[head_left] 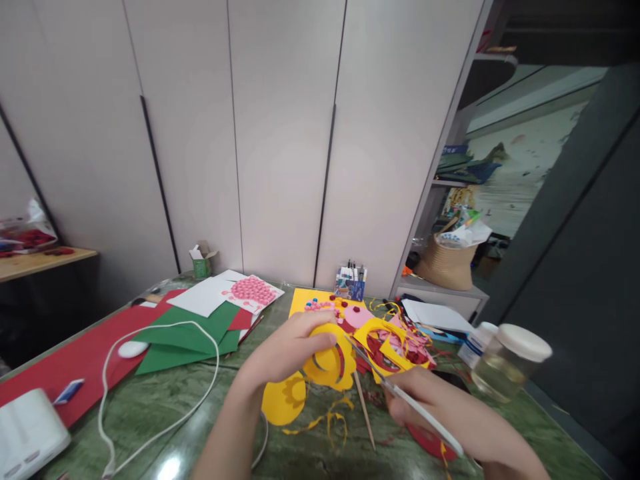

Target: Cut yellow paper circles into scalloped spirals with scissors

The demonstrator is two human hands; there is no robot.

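My left hand (293, 347) pinches a yellow paper cut-out (320, 373) with a scalloped edge and curved slits, holding it above the table. In my right hand (425, 397) is a long, slim, white-handled tool (425, 415) with a narrow grey end. That end points at the right edge of the cut-out; whether it touches the paper I cannot tell. Below the cut-out lies a yellow paper disc (275, 403) marked with a darker flower shape. Curly yellow paper strips (330, 425) and a pointed wooden stick (365, 413) rest beneath my hands.
Cut yellow paper scraps (373, 333) are heaped behind my right hand. A lidded jar (510, 367) and a white bottle (477, 343) stand at right. To the left lie green sheets (193, 340), red paper (100, 347), a white cable (107, 373) and a white device (30, 430).
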